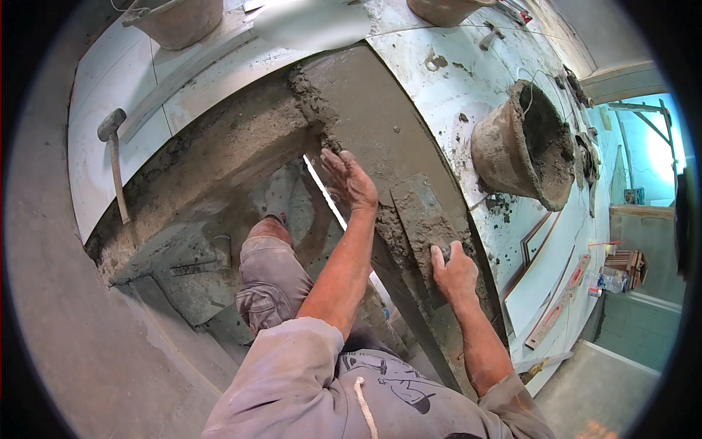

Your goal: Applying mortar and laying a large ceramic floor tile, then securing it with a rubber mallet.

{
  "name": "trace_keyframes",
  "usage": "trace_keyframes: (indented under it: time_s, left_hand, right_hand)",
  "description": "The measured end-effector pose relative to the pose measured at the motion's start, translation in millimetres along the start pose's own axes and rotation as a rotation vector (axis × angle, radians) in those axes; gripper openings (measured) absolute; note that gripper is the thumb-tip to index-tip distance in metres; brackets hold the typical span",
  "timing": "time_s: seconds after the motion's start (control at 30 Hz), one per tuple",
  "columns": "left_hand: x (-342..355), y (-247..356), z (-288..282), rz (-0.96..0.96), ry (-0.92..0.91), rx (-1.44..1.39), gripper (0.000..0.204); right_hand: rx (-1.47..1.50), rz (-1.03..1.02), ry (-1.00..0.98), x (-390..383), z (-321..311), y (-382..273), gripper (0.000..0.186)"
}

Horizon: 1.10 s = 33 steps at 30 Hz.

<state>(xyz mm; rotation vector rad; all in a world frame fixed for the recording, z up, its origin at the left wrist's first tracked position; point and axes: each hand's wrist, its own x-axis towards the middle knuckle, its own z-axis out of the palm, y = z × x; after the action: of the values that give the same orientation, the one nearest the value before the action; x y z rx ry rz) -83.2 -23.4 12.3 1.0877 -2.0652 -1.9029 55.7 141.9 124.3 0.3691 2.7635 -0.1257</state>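
Observation:
My right hand is closed on the handle of a rectangular plastering trowel. The trowel's blade, smeared with grey mortar, rests on the wet mortar bed. Beyond the blade the mortar is fairly smooth, while beside and below it lies lumpy mortar. My left hand is stretched out flat at the inner edge of the bed, close to its rough lip, with nothing in it. Whether its fingertips touch the mortar I cannot tell. Under my left forearm runs a thin white straight strip.
A mortar-crusted bucket tilts on the white tiled surface at right. Two more buckets, one at left and one at right, stand at the far side. A hammer lies at left. Near right are a spirit level and tile pieces.

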Motion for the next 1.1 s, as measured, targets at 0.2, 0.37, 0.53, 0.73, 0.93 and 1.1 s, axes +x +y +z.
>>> trace_keyframes:
  time_s: [0.2,0.37,0.53,0.73,0.93,1.1]
  left_hand:
    - [31,-52,-16,-0.112,0.005,-0.729,0.075]
    - [31,-61,-13,-0.1,-0.08,-0.848,0.072]
    - [14,-38,-2,-0.065,-0.038,-0.655,0.075]
    - [21,-27,-15,-0.103,0.015,-0.708,0.077]
    - [11,-29,-17,-0.222,-0.049,-0.71,0.08]
    - [1,-19,-11,-0.122,-0.057,-0.681,0.088]
  right_hand:
    - [0.072,-0.092,-0.005,13,-11,-44,0.041]
    - [0.005,-0.237,0.048,40,-1,-66,0.042]
    - [-0.053,-0.062,0.067,39,-4,-10,0.041]
    - [0.176,-0.067,0.116,74,-26,-27,0.05]
    - [0.08,-0.14,0.076,118,-40,-56,0.051]
    - [0.061,0.038,0.021,41,-3,29,0.047]
